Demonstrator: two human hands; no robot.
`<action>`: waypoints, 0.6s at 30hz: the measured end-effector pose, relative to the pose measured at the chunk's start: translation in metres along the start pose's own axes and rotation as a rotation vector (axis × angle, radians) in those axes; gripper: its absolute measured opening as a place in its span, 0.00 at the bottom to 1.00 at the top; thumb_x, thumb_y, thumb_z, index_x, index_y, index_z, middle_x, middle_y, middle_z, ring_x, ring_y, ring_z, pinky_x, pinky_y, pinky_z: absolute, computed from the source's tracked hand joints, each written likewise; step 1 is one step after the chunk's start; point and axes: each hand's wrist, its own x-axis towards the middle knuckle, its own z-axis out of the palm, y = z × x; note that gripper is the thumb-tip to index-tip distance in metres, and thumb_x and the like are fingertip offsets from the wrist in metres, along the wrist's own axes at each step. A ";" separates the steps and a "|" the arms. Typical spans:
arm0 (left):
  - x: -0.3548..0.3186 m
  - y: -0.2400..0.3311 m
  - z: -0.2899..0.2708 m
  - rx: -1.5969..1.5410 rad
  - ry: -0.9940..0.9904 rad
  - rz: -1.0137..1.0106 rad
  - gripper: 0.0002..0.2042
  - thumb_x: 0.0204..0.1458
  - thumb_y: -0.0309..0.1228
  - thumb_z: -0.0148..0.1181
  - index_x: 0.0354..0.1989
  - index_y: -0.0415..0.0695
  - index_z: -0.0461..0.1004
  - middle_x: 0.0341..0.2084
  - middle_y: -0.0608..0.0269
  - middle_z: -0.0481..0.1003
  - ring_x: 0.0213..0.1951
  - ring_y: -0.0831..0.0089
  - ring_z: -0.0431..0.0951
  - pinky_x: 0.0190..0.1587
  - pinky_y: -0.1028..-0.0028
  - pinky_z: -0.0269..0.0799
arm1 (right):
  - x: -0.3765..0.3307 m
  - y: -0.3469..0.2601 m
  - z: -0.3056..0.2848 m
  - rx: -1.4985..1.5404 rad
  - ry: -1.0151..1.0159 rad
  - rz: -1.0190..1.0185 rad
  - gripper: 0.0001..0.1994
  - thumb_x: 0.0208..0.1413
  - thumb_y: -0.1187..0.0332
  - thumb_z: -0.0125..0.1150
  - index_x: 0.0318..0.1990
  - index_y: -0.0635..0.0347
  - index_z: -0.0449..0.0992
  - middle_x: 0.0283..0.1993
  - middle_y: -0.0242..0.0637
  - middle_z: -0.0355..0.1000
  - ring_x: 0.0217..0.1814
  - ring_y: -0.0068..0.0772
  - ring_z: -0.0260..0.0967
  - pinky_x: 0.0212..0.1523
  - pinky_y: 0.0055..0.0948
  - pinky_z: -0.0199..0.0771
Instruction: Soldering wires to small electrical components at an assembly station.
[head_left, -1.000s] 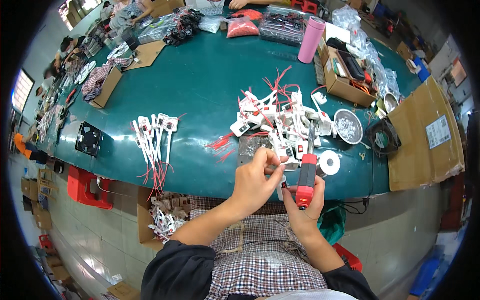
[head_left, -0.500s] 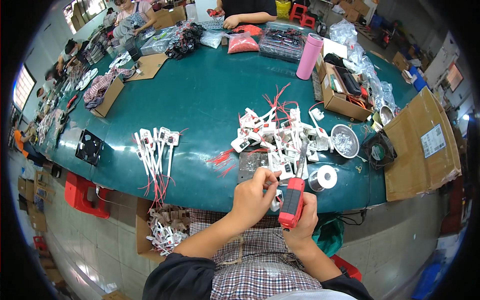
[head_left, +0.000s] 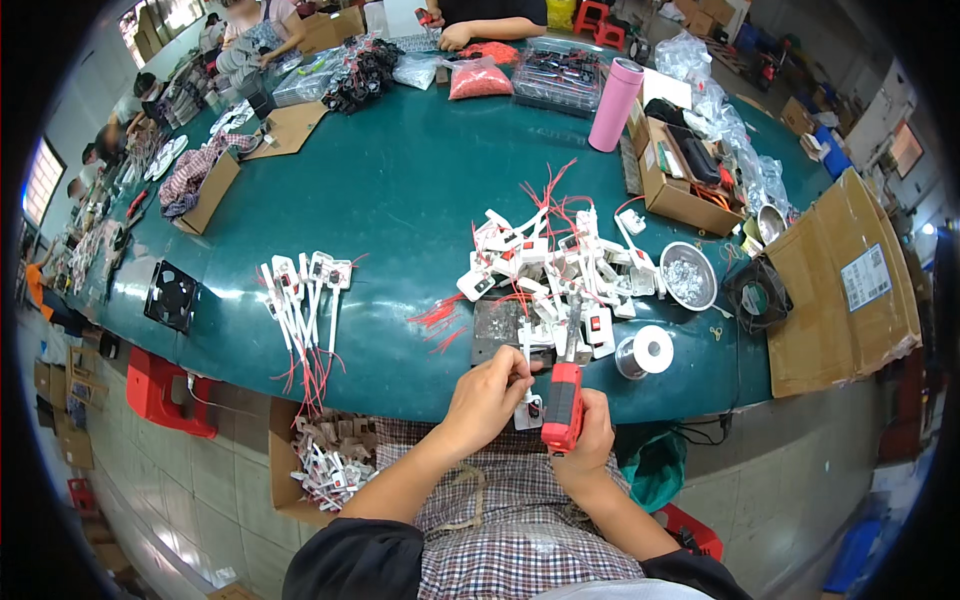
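Here the right hand (head_left: pixel 585 440) is wrapped tight round a red-handled soldering iron (head_left: pixel 564 400), tip pointing away over the near edge of the green tabletop (head_left: pixel 400 190); the left hand (head_left: pixel 490 395) pinches a small white switch part (head_left: pixel 528 408) beside it; a solder spool (head_left: pixel 646 352) sits just right, near that edge.

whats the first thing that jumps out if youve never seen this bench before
Probably the red-handled tool that the right hand grips upright at the near edge of the green table, while the left hand pinches a small white part beside it. Just beyond lies a heap of white parts with red wires, and a tall pink bottle stands farther back.
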 end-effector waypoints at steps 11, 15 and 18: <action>-0.039 -0.003 0.021 0.120 0.100 0.175 0.06 0.50 0.22 0.70 0.37 0.43 0.83 0.28 0.58 0.76 0.30 0.62 0.80 0.32 0.67 0.76 | -0.012 0.006 0.007 0.152 0.064 0.092 0.21 0.56 0.84 0.66 0.54 0.65 0.64 0.41 0.38 0.72 0.39 0.27 0.77 0.43 0.28 0.78; -0.030 0.001 0.019 0.106 0.148 0.161 0.05 0.49 0.20 0.71 0.34 0.39 0.82 0.29 0.58 0.78 0.30 0.64 0.81 0.32 0.70 0.78 | -0.011 0.013 0.013 0.209 0.011 0.113 0.24 0.57 0.87 0.63 0.57 0.66 0.61 0.48 0.41 0.70 0.43 0.28 0.77 0.47 0.28 0.79; -0.028 -0.001 0.024 0.080 0.214 0.170 0.06 0.47 0.25 0.73 0.31 0.41 0.81 0.28 0.62 0.77 0.27 0.64 0.80 0.28 0.68 0.75 | -0.013 0.019 0.020 0.270 0.103 0.171 0.20 0.54 0.80 0.71 0.51 0.64 0.67 0.41 0.40 0.72 0.37 0.34 0.74 0.40 0.31 0.75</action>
